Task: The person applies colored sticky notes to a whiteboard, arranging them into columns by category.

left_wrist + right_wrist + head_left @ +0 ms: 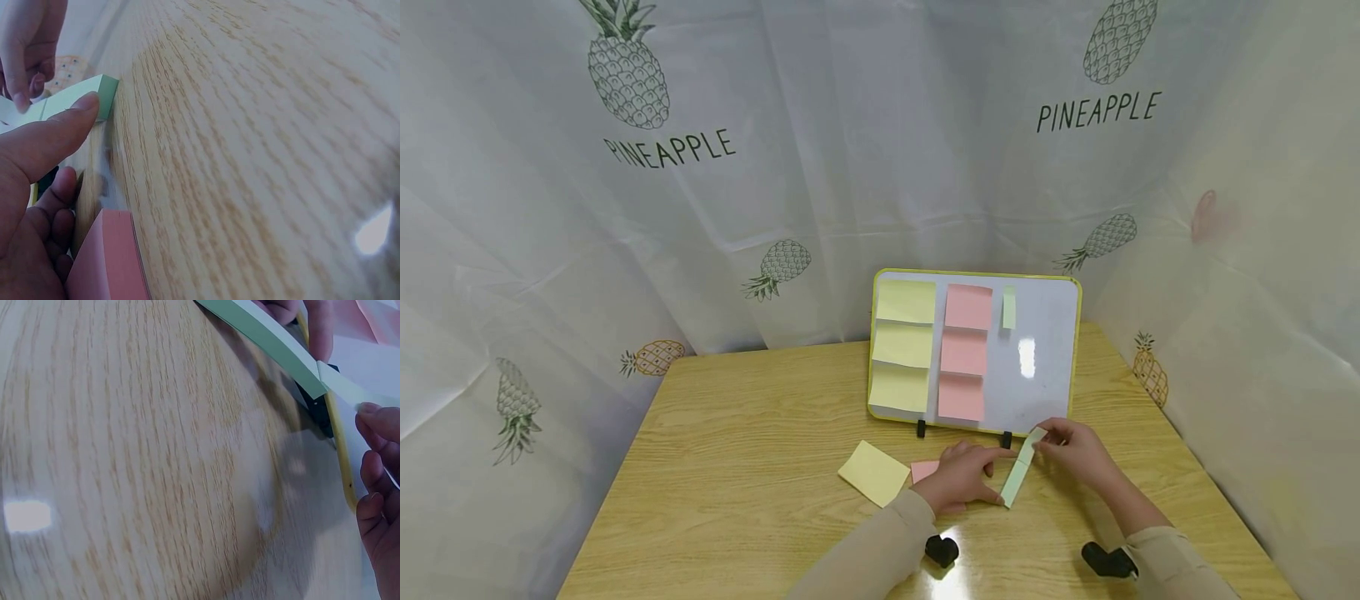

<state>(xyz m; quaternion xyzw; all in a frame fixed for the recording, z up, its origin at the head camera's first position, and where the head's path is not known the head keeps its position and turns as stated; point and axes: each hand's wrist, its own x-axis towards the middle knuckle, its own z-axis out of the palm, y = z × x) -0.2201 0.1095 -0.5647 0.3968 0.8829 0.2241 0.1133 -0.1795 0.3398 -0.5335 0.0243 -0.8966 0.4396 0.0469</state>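
Note:
My left hand (962,477) holds a narrow light green sticky note pad (1014,485) by its ends, the thumb at the near end and the index finger at the far end. In the left wrist view the thumb lies against the thick pad (107,97). My right hand (1075,450) pinches the free end of the top green sheet (342,389), which lifts off the pad but still joins it at the far end. A pink sticky note pad (923,471) lies partly hidden under my left hand, and a yellow pad (874,473) is left of it.
Behind the hands, a yellow-framed whiteboard (1030,392) stands tilted on black feet (921,429). It bears several yellow notes (906,302) and pink notes (967,307) in columns, plus one green strip (1009,308). A pineapple-print curtain (880,167) surrounds the wooden table (737,467).

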